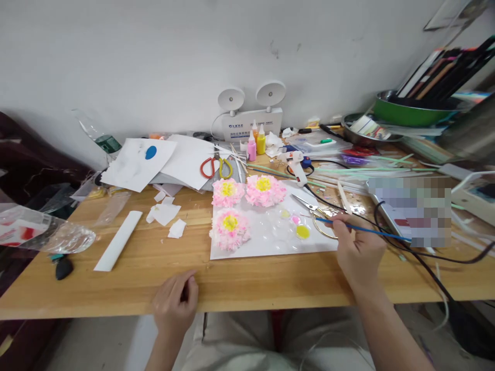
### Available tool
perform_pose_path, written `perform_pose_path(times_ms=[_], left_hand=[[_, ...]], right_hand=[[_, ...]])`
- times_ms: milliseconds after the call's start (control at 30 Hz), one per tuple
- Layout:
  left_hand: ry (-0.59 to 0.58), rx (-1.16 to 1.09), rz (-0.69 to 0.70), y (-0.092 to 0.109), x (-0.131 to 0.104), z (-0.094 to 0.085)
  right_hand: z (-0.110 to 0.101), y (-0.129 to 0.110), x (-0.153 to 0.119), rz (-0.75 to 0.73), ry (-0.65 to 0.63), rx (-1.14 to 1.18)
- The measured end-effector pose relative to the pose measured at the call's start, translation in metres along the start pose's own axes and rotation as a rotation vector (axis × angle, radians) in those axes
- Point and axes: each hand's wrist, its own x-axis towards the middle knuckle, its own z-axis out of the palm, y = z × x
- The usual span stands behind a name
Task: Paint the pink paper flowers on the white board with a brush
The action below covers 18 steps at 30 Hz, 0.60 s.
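In the head view, the right hand [360,250] grasps a slim blue stick [381,233] between thumb and fingers above the right side of the wooden surface [232,283]. The stick's left end lies over the handles of gold-handled scissors [312,207], near a yellow paint dab [302,232] and a smaller pink dab [295,220]. The left hand [176,299] rests at the front edge, fingers loosely curled; its palm is hidden, so I cannot tell whether it holds anything. Between the hands, farther back, a white sheet [266,248] carries three pink flowers with yellow centres: front left [230,229], back left [228,192] and back middle [265,189]. Behind them stand a pink bottle [251,149] and a yellow bottle [261,143], with a white glue gun [295,165] to their right. A white strip [118,240] lies well to the flowers' left.
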Motion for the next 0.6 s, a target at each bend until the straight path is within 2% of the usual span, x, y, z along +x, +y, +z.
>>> perform_pose_path(times_ms=[100,300,500,600], left_hand=[[-0.005,0.003,-0.002,-0.0008,-0.0006,0.0],[-0.009,-0.005,-0.004,-0.0016,-0.0008,-0.0011],[0.002,-0.016,0.011,-0.0001,0.0009,-0.001],[0.0,-0.014,0.012,0.0004,0.0009,-0.0014]], right_hand=[[0.001,-0.0013,-0.001,-0.067,-0.022,-0.042],[0.0062,0.0006,-0.0024,-0.082,-0.119,-0.014],[0.0058,0.0007,-0.0027,-0.101,-0.099,-0.003],[0.0042,-0.0052,-0.0006,-0.037,-0.074,0.031]])
